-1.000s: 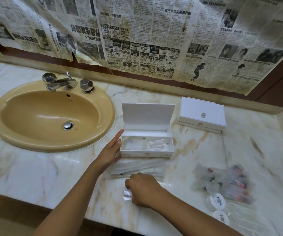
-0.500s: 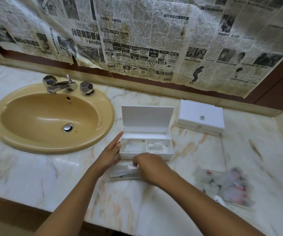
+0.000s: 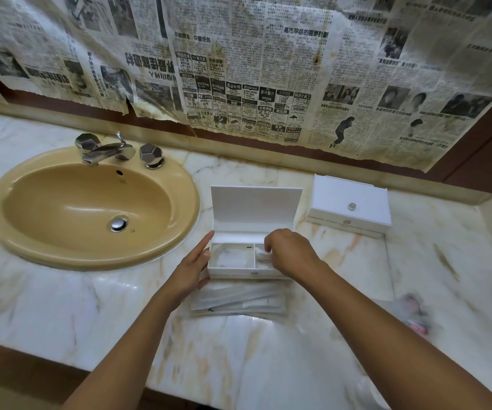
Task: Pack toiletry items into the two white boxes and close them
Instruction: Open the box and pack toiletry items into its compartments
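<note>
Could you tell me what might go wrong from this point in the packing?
The raised lid of the open white box could drop onto the right hand working in its right compartment. The left hand only rests against the box's side, so it might slide. The clear flat packets lie near the counter's front edge.

2 white boxes (image 3: 255, 232) (image 3: 349, 204), 2 hands (image 3: 190, 269) (image 3: 290, 253), 1 sink (image 3: 91, 205), 1 faucet (image 3: 107, 150).

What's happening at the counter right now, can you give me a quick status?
Left hand flat against open white box. Right hand over its right compartment, grip hidden. Second white box shut. Clear packets wait in front. Nothing blocking.
</note>
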